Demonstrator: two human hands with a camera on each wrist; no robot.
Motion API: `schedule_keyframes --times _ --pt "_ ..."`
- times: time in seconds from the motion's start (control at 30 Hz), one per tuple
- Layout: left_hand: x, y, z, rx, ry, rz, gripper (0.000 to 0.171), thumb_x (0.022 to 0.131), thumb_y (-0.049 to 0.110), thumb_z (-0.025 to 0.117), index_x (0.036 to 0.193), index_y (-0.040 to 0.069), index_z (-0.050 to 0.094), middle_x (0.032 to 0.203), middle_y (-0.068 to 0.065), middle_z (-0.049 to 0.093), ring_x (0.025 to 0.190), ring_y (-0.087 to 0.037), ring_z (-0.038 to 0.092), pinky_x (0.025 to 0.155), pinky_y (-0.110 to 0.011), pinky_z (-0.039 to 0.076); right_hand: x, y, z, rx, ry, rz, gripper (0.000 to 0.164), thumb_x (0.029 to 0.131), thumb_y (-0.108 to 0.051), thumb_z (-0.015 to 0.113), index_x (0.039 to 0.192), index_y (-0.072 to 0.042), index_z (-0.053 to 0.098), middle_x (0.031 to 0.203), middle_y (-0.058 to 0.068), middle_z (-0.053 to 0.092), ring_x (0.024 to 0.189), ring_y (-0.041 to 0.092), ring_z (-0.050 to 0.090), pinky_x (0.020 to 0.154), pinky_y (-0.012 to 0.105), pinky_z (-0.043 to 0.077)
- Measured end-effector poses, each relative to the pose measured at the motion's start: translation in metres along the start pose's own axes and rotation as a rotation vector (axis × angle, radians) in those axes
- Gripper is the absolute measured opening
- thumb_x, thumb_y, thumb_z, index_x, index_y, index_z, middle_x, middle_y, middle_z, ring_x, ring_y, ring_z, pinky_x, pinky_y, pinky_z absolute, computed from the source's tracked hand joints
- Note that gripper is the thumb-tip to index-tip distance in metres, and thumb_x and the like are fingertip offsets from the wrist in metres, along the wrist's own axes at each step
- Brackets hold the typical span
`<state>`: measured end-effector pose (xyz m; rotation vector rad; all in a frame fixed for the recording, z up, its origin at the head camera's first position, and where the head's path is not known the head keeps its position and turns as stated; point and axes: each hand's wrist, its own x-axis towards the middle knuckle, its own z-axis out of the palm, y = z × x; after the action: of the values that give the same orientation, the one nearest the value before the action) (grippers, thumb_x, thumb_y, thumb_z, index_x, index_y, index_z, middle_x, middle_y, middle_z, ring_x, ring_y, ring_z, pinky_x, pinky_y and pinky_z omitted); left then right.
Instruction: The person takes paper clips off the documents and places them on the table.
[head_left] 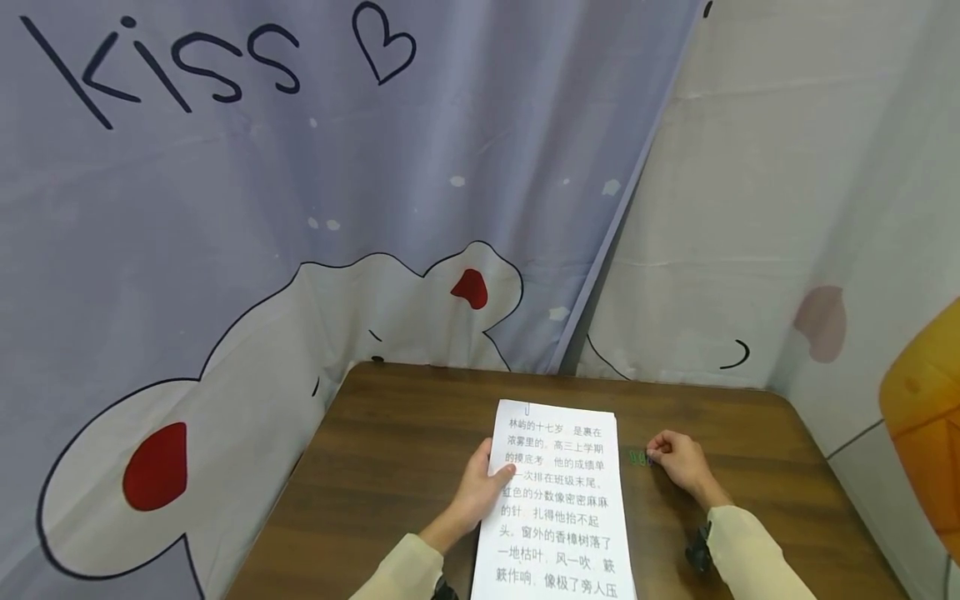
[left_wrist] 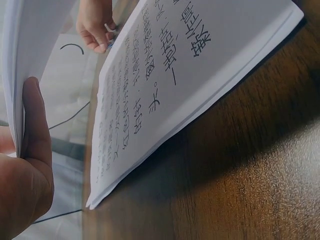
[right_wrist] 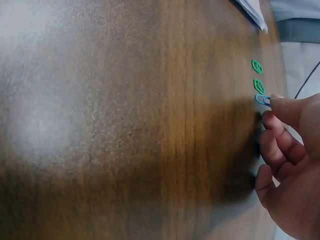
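My left hand [head_left: 475, 493] grips the left edge of a stack of white printed sheets [head_left: 558, 517], its thumb on top. In the left wrist view, sheet edges [left_wrist: 15, 75] stand between thumb and fingers, and printed paper [left_wrist: 145, 95] spreads over the table. A paper clip [head_left: 527, 409] sits at the top edge of the stack. To the right of the paper, my right hand [head_left: 681, 462] pinches a blue paper clip [right_wrist: 263, 100] between thumb and forefinger, close to the tabletop. Two green clips [right_wrist: 257, 76] lie just beyond it.
The brown wooden table [head_left: 390, 442] has its back edge against a printed curtain [head_left: 420, 333]. More pale curtain [head_left: 750, 208] hangs at the right. Dark bands [head_left: 699, 550] circle the wrists.
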<state>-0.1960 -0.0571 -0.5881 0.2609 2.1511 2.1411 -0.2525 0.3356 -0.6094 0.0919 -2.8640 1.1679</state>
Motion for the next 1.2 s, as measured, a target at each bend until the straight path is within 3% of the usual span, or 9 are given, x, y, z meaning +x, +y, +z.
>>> schedule_keyframes --times 0.33,0.67,0.83,1.0,1.2 --pt "-0.003 0.002 0.002 0.009 0.002 -0.017 0.036 0.102 0.0 0.062 0.136 -0.001 0.052 0.11 -0.019 0.07 0.076 -0.017 0.069 0.067 -0.028 0.06 0.003 0.007 0.0 -0.051 -0.003 -0.028 0.005 0.094 -0.006 0.073 0.092 -0.002 0.072 0.081 0.004 0.069 0.075 0.016 0.059 0.069 0.032 0.048" --pt "-0.001 0.002 0.0 -0.002 -0.005 -0.016 0.037 0.102 0.001 0.062 0.137 -0.001 0.052 0.11 -0.019 0.071 0.075 -0.017 0.069 0.066 -0.028 0.06 0.012 -0.01 -0.011 -0.055 0.094 -0.093 0.007 0.098 -0.01 0.073 0.095 -0.003 0.073 0.084 0.006 0.071 0.075 0.013 0.057 0.067 0.03 0.046" --pt "-0.002 0.002 0.006 -0.032 -0.026 -0.028 0.041 0.102 0.001 0.062 0.141 0.0 0.051 0.114 -0.02 0.071 0.078 -0.018 0.071 0.068 -0.028 0.061 0.017 -0.029 -0.018 0.025 0.057 -0.125 0.014 0.104 -0.014 0.067 0.106 -0.001 0.073 0.092 0.012 0.073 0.079 0.014 0.062 0.068 0.027 0.049" --pt "-0.005 0.005 0.015 -0.052 -0.034 -0.033 0.046 0.103 0.002 0.061 0.147 0.003 0.05 0.117 -0.02 0.072 0.079 -0.018 0.072 0.068 -0.029 0.061 0.022 -0.058 -0.021 0.129 0.03 -0.131 0.023 0.111 -0.019 0.057 0.125 -0.003 0.066 0.104 0.02 0.073 0.091 0.029 0.069 0.072 0.028 0.056" --pt "-0.003 0.009 0.025 -0.061 -0.052 -0.021 0.043 0.102 0.002 0.061 0.144 0.002 0.051 0.116 -0.021 0.072 0.078 -0.018 0.072 0.068 -0.028 0.061 0.028 -0.098 -0.018 0.181 0.023 -0.203 0.029 0.108 -0.016 0.062 0.135 -0.007 0.058 0.111 0.018 0.073 0.091 0.027 0.065 0.071 0.026 0.051"
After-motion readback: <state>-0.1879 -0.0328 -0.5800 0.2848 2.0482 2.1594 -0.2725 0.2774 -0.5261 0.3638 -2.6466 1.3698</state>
